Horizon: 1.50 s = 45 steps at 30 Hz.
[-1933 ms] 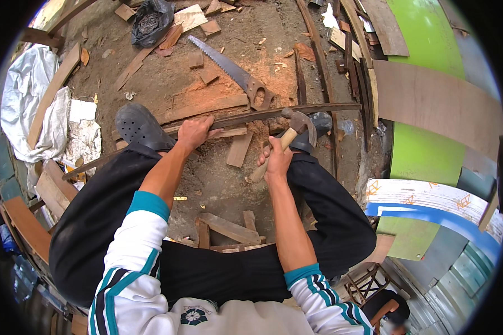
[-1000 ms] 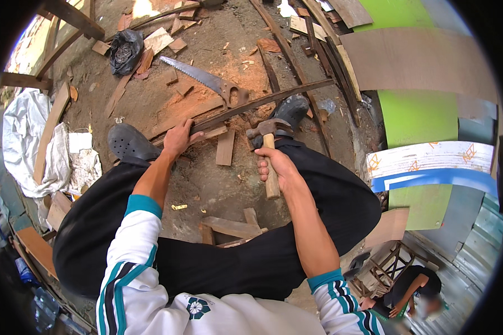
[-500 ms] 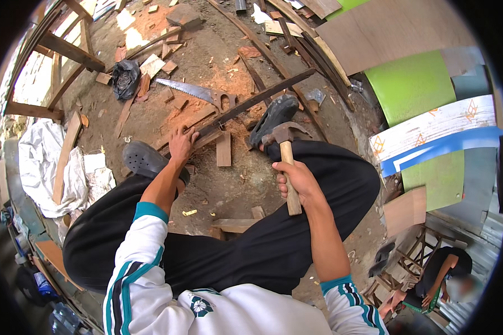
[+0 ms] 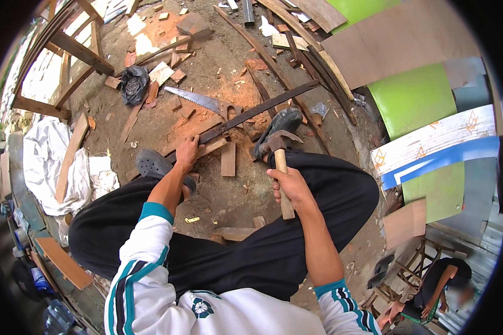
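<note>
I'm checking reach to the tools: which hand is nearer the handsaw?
Left. The left hand, at the dark wooden strip, is on the near side of the handsaw; the right hand, gripping the hammer, is farther back and to the handsaw's right.

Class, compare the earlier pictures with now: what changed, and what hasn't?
The right hand drew the hammer back toward the person; it no longer overlaps the dark wooden strip in the picture. The view turned too. Nothing was taken up or released: the left hand stays on the strip, the saw beyond it.
</note>
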Motion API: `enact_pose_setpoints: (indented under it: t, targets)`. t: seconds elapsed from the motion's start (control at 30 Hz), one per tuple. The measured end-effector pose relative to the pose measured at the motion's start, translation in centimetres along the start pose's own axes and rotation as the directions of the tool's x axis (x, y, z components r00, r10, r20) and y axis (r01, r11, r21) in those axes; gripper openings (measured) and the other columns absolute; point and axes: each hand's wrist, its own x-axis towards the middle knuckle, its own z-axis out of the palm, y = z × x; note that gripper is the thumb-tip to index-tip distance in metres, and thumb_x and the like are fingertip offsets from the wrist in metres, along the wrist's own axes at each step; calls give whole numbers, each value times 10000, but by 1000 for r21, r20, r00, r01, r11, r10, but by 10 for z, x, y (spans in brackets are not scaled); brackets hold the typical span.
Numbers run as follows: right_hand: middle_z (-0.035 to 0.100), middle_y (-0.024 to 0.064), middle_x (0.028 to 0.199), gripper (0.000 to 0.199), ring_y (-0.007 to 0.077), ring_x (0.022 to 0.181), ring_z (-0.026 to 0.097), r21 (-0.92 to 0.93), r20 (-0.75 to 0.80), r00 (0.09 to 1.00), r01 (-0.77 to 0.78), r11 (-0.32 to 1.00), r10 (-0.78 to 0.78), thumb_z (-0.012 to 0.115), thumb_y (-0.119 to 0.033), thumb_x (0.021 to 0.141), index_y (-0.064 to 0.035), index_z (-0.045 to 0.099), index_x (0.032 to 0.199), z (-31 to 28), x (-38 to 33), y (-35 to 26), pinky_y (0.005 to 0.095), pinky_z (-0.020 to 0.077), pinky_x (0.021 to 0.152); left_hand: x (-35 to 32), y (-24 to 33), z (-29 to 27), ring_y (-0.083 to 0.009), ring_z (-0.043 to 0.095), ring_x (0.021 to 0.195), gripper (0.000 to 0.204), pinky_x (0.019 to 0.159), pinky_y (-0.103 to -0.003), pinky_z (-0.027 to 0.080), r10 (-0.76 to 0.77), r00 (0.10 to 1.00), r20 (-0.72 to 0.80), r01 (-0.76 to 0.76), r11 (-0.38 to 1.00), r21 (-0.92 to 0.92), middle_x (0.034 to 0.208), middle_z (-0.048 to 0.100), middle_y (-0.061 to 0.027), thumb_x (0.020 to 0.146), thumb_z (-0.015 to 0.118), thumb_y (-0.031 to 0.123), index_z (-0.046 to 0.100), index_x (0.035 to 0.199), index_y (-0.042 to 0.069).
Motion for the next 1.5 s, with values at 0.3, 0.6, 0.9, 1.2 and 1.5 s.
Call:
enact_pose_setpoints:
  t: [0.3, 0.6, 0.9, 1.2, 1.5]
  targets:
    - [510, 20, 654, 208, 123, 513, 510, -89, 18, 999, 40, 995, -39, 630, -203, 967, -29, 521, 934, 17, -4, -12, 326, 441, 458, -4, -25, 5, -370, 590, 1161, 464, 938, -465, 512, 280, 960, -13, -280, 957, -76, 1274, 618, -152, 1044, 472, 421, 624, 1340, 98]
    - [528, 36, 580, 257, 140, 441, 528, -376, -10, 994, 96, 922, -107, 640, -227, 966, -5, 538, 886, 31, 10, -1, 330, 436, 423, -8, -10, 34, -343, 579, 1190, 486, 978, -467, 478, 21, 965, -263, -66, 984, -165, 1280, 617, -155, 1046, 456, 470, 642, 1286, 91]
    - [563, 87, 564, 292, 180, 461, 568, -694, -7, 954, 212, 688, -301, 652, -253, 949, 22, 593, 870, 68, 83, -25, 357, 448, 458, -5, -6, 23, -293, 700, 921, 645, 727, -416, 554, -25, 985, -173, -9, 981, -192, 961, 717, -109, 886, 542, 700, 652, 1060, 89]
    - [612, 193, 629, 304, 285, 569, 642, -732, 94, 775, 479, 484, -625, 669, -260, 903, 42, 647, 884, 118, 183, 10, 417, 485, 585, -5, -15, 38, -263, 708, 866, 532, 680, -399, 564, -36, 968, -247, -13, 981, -193, 861, 710, -85, 836, 652, 632, 618, 947, 113]
    - [507, 44, 560, 199, 154, 420, 512, -510, -95, 894, 333, 793, -437, 640, -159, 925, -14, 540, 833, 109, 208, 1, 339, 399, 400, 2, -16, 53, -267, 713, 862, 532, 668, -403, 562, -50, 984, -169, 16, 980, -200, 865, 716, -89, 843, 647, 636, 624, 979, 123]
